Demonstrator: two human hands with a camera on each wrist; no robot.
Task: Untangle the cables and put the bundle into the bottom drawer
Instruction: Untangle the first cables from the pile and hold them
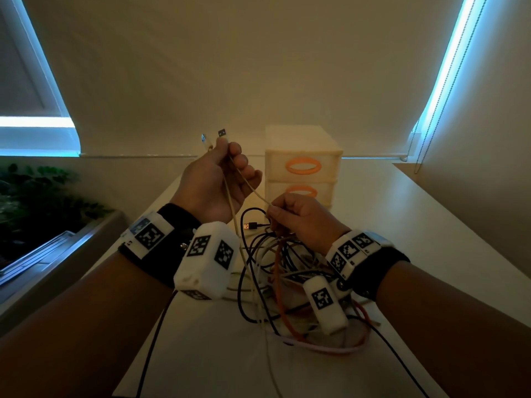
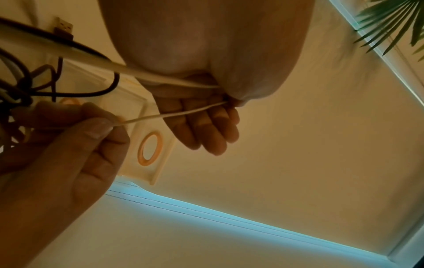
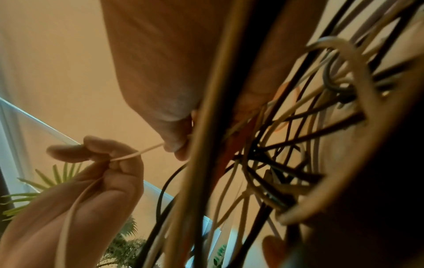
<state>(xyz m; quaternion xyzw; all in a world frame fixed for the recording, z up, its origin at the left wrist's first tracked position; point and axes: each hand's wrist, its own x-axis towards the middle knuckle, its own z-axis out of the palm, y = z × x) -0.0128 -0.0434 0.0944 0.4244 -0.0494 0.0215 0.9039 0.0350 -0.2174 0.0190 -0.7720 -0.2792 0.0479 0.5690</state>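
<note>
My left hand (image 1: 228, 152) is raised above the table and grips a thin white cable (image 1: 253, 191); its two plug ends (image 1: 221, 133) stick up past the thumb. The cable runs down and to the right, where my right hand (image 1: 273, 212) pinches it between thumb and forefinger. The left wrist view shows the same white cable (image 2: 172, 115) stretched from my curled left fingers (image 2: 206, 127) to the right hand (image 2: 98, 125). Below both hands a tangle of black, white, orange and pink cables (image 1: 275, 268) lies on the table. The tangle (image 3: 286, 145) fills the right wrist view.
A small cream drawer unit (image 1: 304, 145) with orange ring handles (image 1: 302, 167) stands at the back of the white table (image 1: 416, 231); my right hand hides its lowest part. A planter with a green plant (image 1: 34, 202) sits to the left. A blind's bead chain (image 1: 425, 139) hangs at the right.
</note>
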